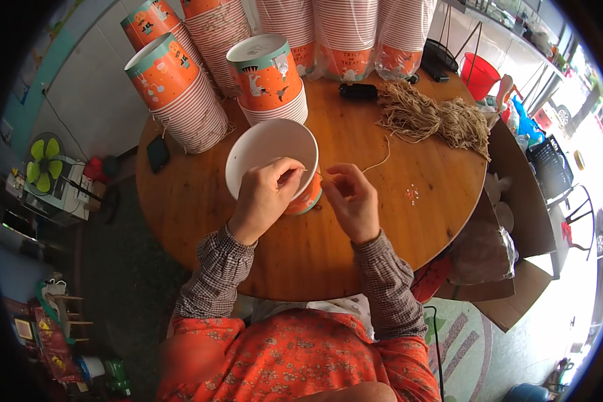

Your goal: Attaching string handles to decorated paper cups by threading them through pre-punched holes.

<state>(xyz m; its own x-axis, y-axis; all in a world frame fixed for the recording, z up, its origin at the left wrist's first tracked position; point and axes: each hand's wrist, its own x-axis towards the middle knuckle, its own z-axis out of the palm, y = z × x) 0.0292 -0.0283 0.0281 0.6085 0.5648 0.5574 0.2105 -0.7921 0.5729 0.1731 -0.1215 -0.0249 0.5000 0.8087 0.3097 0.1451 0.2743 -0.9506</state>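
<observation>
Head view: see a white-lined, orange-sided round paper bucket (pixel 264 144) near the middle of a round brown wooden table (pixel 422 221). Apparently busy working a thin tan cord (pixel 380 163) at the right-hand wall of the bucket, perhaps passing it through; hidden by fingers at the exact spot. Judged to call for a fine, well-aimed pinch on either side of that wall, and for keeping the bucket from turning. Pointed mouth-up, with its long axis running in this view from the base at lower right to the mouth at upper left; given the wide lens, no telling how much to count as real tilt. Reaching over the mouth with the left hand (pixel 264 199), with thumb and fingertips brought together by the right-hand wall; cannot tell whether on the cord's end or on nothing. Gripping the cord just outside the wall in the right hand (pixel 354 201), between thumb and forefinger, with almost no gap. Farther out, leading slackly to a bundled hank of beige fibre (pixel 435 119) at far right; nearer, a scatter of tiny pale and red bits (pixel 412 195). Beyond the bucket, base up, an orange-and-teal nested bucket stack (pixel 266 84).
</observation>
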